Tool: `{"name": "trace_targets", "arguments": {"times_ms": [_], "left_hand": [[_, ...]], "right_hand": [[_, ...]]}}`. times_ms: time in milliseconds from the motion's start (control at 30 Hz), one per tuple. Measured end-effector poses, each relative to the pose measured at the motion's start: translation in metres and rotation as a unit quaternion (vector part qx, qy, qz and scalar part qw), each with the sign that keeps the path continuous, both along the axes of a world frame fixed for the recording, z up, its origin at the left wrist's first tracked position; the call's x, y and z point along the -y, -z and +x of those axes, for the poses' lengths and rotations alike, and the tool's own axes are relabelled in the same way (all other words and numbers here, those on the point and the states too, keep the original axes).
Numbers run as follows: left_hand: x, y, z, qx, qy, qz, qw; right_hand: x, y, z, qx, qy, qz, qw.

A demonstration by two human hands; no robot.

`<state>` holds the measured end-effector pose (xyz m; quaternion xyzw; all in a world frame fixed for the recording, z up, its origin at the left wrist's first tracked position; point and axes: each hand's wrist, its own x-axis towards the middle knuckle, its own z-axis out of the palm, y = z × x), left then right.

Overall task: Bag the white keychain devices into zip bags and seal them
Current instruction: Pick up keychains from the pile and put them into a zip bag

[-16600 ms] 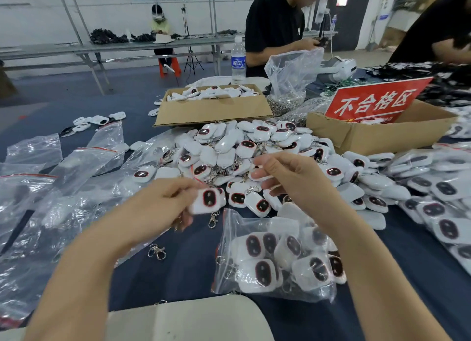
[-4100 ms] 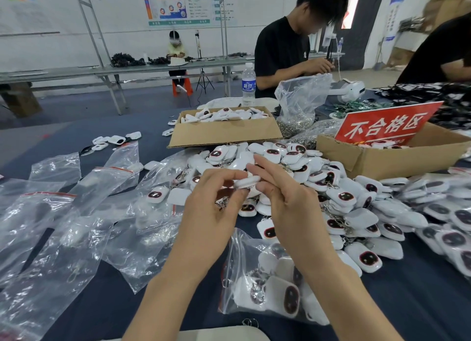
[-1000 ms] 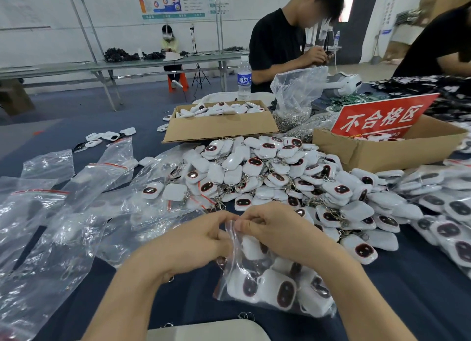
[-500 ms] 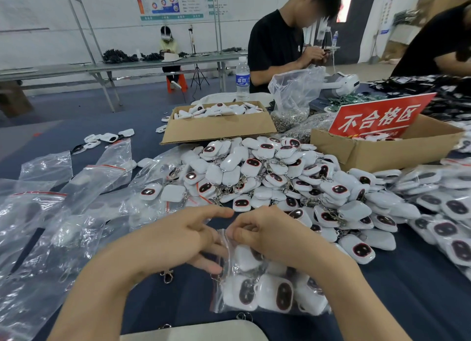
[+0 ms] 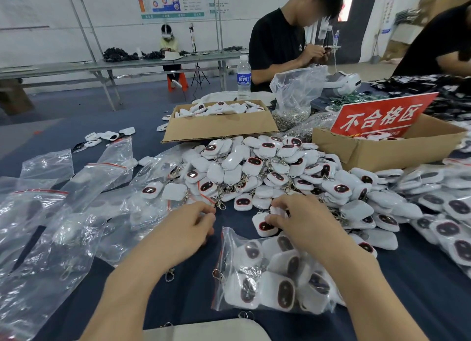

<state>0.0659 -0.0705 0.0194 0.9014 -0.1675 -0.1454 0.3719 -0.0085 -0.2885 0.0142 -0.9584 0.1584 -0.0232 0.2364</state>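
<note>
A clear zip bag with a red seal strip lies in front of me on the dark cloth, holding several white keychain devices with dark oval faces. Its mouth points to the left and nobody holds it. Beyond it is a big loose pile of the same devices. At the pile's near edge, my right hand curls its fingers round one white device, just above the bag. My left hand hovers left of the bag with loosely curled fingers, its fingertips close to a metal clasp, and I see nothing in it.
Empty zip bags are spread over the left of the table. Two cardboard boxes stand behind the pile, one with devices and one with a red sign. Filled bags lie on the right. Two people work across the table.
Both hands have left the bag's mouth and moved up to the pile. The right hand has closed on a loose device, and the bag now lies free.
</note>
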Motion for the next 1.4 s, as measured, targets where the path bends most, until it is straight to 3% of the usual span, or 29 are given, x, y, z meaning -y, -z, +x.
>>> {"name": "trace_targets", "arguments": {"times_ms": [233, 533, 700, 800, 933, 1100, 1167, 1267, 1400], "left_hand": [[0.000, 0.006, 0.004, 0.010, 0.003, 0.006, 1.000], [0.001, 0.012, 0.007, 0.026, -0.004, -0.012, 1.000], [0.005, 0.005, 0.006, 0.086, -0.006, -0.057, 0.995], [0.008, -0.002, 0.000, 0.063, 0.018, -0.151, 0.986], [0.018, -0.014, -0.012, 0.013, 0.079, -0.258, 0.963], [0.026, -0.020, -0.015, 0.006, 0.070, -0.345, 0.936], [0.024, -0.020, -0.013, -0.027, 0.051, -0.376, 0.925], [0.023, -0.021, -0.014, -0.085, 0.044, -0.426, 0.899], [0.027, -0.015, -0.011, -0.053, 0.011, -0.435, 0.899]], "right_hand": [[-0.002, -0.002, 0.000, -0.032, -0.011, -0.032, 0.999], [0.005, -0.005, 0.001, 0.005, 0.005, 0.066, 0.998], [0.013, -0.007, 0.002, 0.089, 0.024, 0.130, 0.987], [0.010, -0.012, 0.004, 0.169, 0.044, 0.240, 0.955], [-0.009, -0.017, 0.008, 0.218, 0.014, 0.450, 0.866], [-0.030, -0.020, 0.011, 0.218, -0.036, 0.568, 0.793], [-0.028, -0.020, 0.010, 0.225, -0.056, 0.569, 0.789], [-0.023, -0.020, 0.005, 0.225, -0.111, 0.519, 0.818], [-0.025, -0.018, 0.009, 0.241, -0.131, 0.540, 0.796]]}}
